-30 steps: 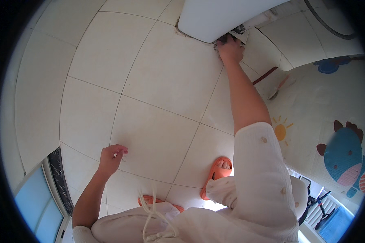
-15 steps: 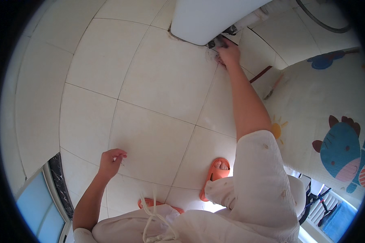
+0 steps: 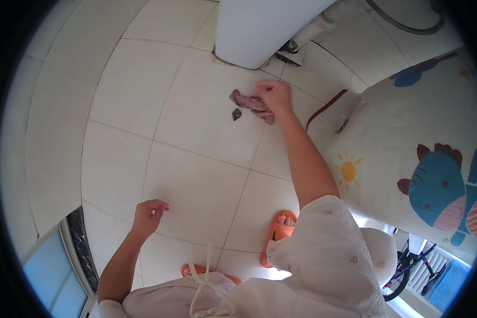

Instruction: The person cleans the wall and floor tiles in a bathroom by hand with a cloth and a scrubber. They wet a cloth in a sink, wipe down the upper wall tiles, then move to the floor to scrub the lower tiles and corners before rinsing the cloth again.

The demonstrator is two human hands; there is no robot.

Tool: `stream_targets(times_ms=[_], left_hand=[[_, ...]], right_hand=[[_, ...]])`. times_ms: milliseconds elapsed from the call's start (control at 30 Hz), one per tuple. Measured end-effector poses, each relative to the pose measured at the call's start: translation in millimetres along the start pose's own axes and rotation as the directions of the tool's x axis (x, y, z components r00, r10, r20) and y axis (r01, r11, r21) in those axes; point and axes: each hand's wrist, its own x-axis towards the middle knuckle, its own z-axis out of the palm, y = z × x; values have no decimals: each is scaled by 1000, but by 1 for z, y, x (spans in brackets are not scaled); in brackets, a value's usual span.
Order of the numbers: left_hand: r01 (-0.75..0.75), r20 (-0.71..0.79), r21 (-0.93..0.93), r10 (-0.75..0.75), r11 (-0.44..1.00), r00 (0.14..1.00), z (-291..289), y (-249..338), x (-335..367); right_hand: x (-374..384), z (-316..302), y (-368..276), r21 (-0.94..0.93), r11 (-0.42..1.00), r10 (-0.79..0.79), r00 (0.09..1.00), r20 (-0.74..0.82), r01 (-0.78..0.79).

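Observation:
A crumpled brownish-pink cloth (image 3: 262, 110) lies against the tiled floor near the foot of a white pedestal. My right hand (image 3: 275, 96) is closed on it, with the cloth sticking out to the left and toward me. Just beside the cloth sits a small dark diamond-shaped piece (image 3: 236, 114), whose kind I cannot make out. Lower left, my left hand (image 3: 149, 216) hangs over the tiles, its fingers loosely curled together. Nothing shows in that hand.
The white pedestal (image 3: 267, 32) stands at the top, with a pipe (image 3: 315, 26) and a grey hose (image 3: 408, 24) to its right. A white cover with cartoon animals (image 3: 371, 153) bulges on the right. My feet wear orange slippers (image 3: 276, 233). A blue-paned door (image 3: 53, 270) is lower left.
My right hand has drawn back from beside the pedestal's base, leftward and toward me, with the cloth. The dark piece now shows on the open tile. My left hand has barely moved.

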Motion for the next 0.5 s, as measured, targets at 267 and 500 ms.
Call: stream_targets(times_ms=[267,500], left_hand=[[15,-5,42,-15,999,1000,-6,-9,-7],[3,-55,41,-1,999,999,-8,-17,-8]], right_hand=[[-20,31,-5,151,961,-223,973,-62,230],[-2,11,17,241,970,116,894,-433,-9]])
